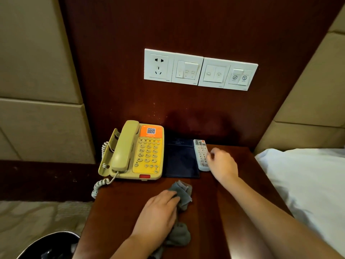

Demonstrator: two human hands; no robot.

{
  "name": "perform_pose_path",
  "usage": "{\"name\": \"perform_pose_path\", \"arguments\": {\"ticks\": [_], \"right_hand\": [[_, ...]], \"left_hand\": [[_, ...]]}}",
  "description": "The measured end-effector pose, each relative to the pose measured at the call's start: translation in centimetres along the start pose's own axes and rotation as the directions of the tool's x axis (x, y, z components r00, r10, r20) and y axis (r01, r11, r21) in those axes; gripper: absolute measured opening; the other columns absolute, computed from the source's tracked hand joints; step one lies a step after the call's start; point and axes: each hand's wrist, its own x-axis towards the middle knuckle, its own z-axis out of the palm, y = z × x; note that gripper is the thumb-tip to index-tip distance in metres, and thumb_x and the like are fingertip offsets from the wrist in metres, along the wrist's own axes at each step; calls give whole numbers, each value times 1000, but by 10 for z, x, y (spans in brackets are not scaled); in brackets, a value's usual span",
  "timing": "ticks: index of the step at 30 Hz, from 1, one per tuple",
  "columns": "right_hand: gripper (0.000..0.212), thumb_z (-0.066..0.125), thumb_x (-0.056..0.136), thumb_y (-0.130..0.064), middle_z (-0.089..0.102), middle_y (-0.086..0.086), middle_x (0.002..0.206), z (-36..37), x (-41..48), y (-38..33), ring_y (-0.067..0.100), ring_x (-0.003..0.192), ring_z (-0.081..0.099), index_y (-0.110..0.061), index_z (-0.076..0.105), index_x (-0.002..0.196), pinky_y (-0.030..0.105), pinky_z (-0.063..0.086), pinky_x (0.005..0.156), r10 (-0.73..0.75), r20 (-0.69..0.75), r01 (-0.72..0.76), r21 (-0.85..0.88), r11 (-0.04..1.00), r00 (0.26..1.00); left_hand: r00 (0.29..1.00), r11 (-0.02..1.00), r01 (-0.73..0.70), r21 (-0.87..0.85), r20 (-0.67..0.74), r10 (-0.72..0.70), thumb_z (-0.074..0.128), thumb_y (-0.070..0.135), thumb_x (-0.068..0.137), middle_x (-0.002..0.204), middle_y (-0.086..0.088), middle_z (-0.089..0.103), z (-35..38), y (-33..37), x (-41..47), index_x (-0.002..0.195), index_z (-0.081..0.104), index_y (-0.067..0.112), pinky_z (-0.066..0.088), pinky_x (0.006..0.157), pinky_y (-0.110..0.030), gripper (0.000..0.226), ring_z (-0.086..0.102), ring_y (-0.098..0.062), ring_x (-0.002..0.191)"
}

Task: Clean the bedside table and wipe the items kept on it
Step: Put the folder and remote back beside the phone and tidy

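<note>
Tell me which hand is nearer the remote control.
Right. The right hand is at the remote control's right edge; the left hand rests on the grey cloth, nearer the table's front.

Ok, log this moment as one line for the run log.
left hand rests on crumpled grey cloth on reddish wooden bedside table | right hand at white remote control, grip unclear | yellow corded telephone untouched

We take the row of white switch plates [200, 70] as our mark: it sits on a dark reddish wood panel [115, 53], flanked by a left padded panel [37, 53] and a right padded panel [313, 90], both beige. Well below it to the right lies white bedding [308, 176]. Well below to the left we see patterned carpet [37, 215] and a dark round bin [50, 245].
</note>
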Motion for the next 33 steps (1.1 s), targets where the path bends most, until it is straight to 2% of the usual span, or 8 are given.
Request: {"name": "perform_pose_path", "arguments": {"ticks": [4,7,10,13,18,23,26,33], "right_hand": [[46,40,95,-51,67,4,80,-15,-24,-15,26,76,69,-13,62,85,32,54,62,-73,355,82,-12,997,932],[47,37,98,-49,67,6,84,-23,-30,-32,23,78,69,-11,64,97,33,56,68,-8,617,-232,306,923,787],[27,46,96,-24,64,7,82,-24,-14,-36,24,82,61,-16,64,77,34,49,74,73,412,-351,655,669,908],[11,54,90,-19,59,4,81,-38,18,-25,22,81,54,-15,61,82,37,46,77,244,-10,-175,669,723,970],[11,55,92,-18,58,5,100,-48,59,-21,23,89,57,-16,55,102,37,48,74,49,-308,64,346,936,950],[26,53,92,-23,47,8,121,2,67,-36,31,116,43,-20,55,118,43,37,91,-308,78,317,-279,906,948],[31,51,96,-29,40,8,130,24,64,-35,30,124,34,-20,54,125,47,29,99,-318,322,423,-343,839,892],[30,48,95,-28,34,7,135,24,61,-24,29,126,30,-21,57,123,49,26,99,-369,363,511,-482,711,856]], "left_hand": [[899,860,322,-397,-156,-409,43,19,99,106,12,55,-10,21,28,113,59,20,37,86,-11,21,51,-1,99],[797,692,345,-634,-191,-573,43,17,99,105,10,55,-28,44,64,117,58,15,40,88,-15,23,50,0,96],[894,732,237,-638,-153,-422,41,20,100,112,8,56,-43,58,92,125,55,13,37,92,-15,29,50,-4,104],[981,963,85,-256,-150,-126,37,26,101,125,1,58,-44,40,109,127,55,13,34,103,-25,34,49,-13,119],[935,924,14,383,321,-148,33,38,101,151,-3,31,-37,-2,138,145,32,15,5,118,-47,51,18,-22,143],[858,882,-53,468,474,-200,43,63,88,156,-4,22,-37,-24,173,150,21,11,-1,115,-56,83,11,-24,146],[796,899,-35,436,556,-239,50,70,80,158,-1,17,-34,-36,180,152,15,12,-5,113,-56,98,8,-22,147],[704,873,-32,487,631,-326,45,75,79,160,1,7,-30,-38,182,152,19,17,-14,111,-55,96,22,-25,144]]}}
